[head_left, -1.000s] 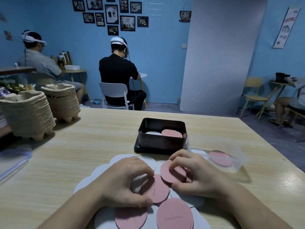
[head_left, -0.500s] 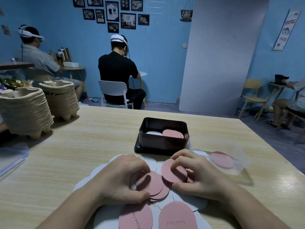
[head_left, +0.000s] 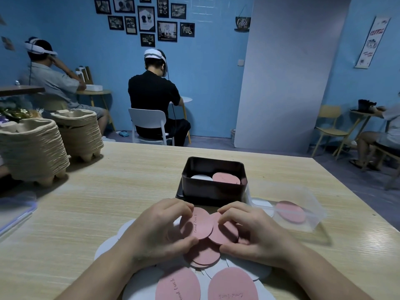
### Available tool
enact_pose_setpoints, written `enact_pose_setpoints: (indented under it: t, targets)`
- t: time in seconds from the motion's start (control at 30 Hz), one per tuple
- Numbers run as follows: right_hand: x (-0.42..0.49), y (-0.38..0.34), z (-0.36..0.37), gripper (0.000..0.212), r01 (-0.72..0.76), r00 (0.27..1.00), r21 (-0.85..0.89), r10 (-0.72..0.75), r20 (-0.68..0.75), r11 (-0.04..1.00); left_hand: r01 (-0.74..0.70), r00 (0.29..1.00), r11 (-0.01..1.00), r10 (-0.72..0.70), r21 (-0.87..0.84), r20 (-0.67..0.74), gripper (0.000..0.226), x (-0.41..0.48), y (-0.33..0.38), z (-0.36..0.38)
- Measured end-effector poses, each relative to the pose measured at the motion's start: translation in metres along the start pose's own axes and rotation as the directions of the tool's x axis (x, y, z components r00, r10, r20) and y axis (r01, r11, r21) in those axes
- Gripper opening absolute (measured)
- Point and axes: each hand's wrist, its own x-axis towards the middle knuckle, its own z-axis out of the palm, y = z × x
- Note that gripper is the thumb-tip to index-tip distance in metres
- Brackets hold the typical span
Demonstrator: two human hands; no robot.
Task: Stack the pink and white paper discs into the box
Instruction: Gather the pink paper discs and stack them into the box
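At lower centre the left hand (head_left: pixel 158 230) pinches a pink disc (head_left: pixel 197 224) between thumb and fingers; the right hand (head_left: pixel 255 232) grips a second disc (head_left: pixel 225 233) tucked under its edge; white discs (head_left: pixel 108 245) lie beneath on the table (head_left: pixel 108 191); just above, the box (head_left: pixel 207 189) holds pink and white discs.

Table: pale wood-grain table (head_left: pixel 129 202), smooth, soft sheen toward the right edge.
Box: dark rectangular box (head_left: pixel 212 188), smooth walls with a dull sheen, metal by the look.
Pink discs: pink round paper discs (head_left: pixel 197 224), matt, thin.
White discs: white round paper discs (head_left: pixel 106 246), matt.
Container: clear rectangular plastic container (head_left: pixel 311 204), glossy, see-through.
Trays: stacked beige moulded-pulp trays (head_left: pixel 32 148), rough, matt.
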Motion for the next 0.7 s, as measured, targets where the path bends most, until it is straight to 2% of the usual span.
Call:
enact_pose_setpoints:
  t: [0.37,0.53,0.7]
  targets:
    - [0.004,-0.001,0.010,0.038,0.065,0.998,-0.061,-0.065,0.010,0.996,-0.070,0.996,0.995,0.073,0.077,-0.044,0.041,0.004,0.000,0.013]
    - [0.003,-0.004,0.007,0.033,0.082,0.995,-0.035,-0.083,-0.052,0.996,-0.030,0.999,0.999,0.032,0.035,-0.030,0.043,-0.001,0.000,0.011]
    - [0.005,-0.002,0.009,0.031,0.098,0.989,-0.025,-0.100,-0.112,0.995,-0.035,0.995,0.999,0.036,0.005,-0.094,0.036,-0.001,-0.003,0.010]
